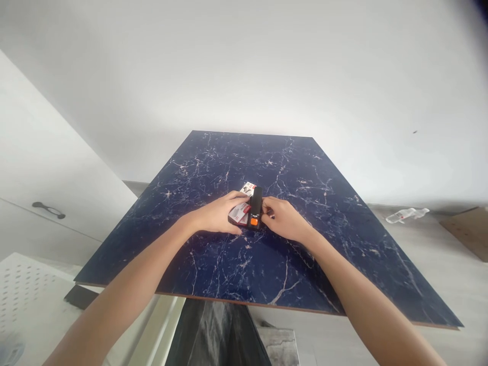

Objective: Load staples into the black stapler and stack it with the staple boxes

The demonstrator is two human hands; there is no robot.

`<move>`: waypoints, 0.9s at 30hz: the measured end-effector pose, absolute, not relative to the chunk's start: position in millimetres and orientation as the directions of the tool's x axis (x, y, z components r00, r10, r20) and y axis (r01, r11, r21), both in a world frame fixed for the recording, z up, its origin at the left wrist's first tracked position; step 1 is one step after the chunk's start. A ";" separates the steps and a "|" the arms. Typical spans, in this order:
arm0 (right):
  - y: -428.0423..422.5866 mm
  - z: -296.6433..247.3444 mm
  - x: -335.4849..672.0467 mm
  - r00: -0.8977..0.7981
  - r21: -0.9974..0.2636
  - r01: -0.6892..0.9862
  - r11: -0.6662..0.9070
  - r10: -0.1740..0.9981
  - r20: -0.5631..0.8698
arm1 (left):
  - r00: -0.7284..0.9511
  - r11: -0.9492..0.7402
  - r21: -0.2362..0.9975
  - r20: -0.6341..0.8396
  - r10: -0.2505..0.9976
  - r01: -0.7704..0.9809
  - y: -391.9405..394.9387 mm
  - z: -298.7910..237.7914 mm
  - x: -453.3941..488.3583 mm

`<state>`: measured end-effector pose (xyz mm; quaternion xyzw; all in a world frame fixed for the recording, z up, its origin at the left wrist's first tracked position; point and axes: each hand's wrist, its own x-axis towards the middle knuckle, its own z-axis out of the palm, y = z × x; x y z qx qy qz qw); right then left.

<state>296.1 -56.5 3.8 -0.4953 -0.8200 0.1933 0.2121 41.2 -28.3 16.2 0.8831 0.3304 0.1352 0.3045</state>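
Observation:
A small black case-like object [256, 201] with an orange square button [254, 221] lies on the dark blue marbled table. Beside and partly under it are a red-and-white printed packet [240, 213] and a white card with black and red print [248, 188]. My left hand [219, 213] wraps round the left side of this bundle, fingers at the far edge and thumb at the near one. At the black object's right side, my right hand [282, 216] has its fingers curled and pinched together. What they grip, if anything, is hidden.
The marbled table top [244, 157] has its far edge near a white wall. At left stands a white cabinet with a dark handle [49, 209]. Clear plastic bottles [407, 215] and a brown board [467, 231] lie on the floor at right.

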 end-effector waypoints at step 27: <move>-55.0 3.1 295.7 -0.432 -0.533 0.711 0.459 0.883 0.184 | 0.605 -0.608 0.481 0.185 0.775 0.632 -11.6 -8.6 45.0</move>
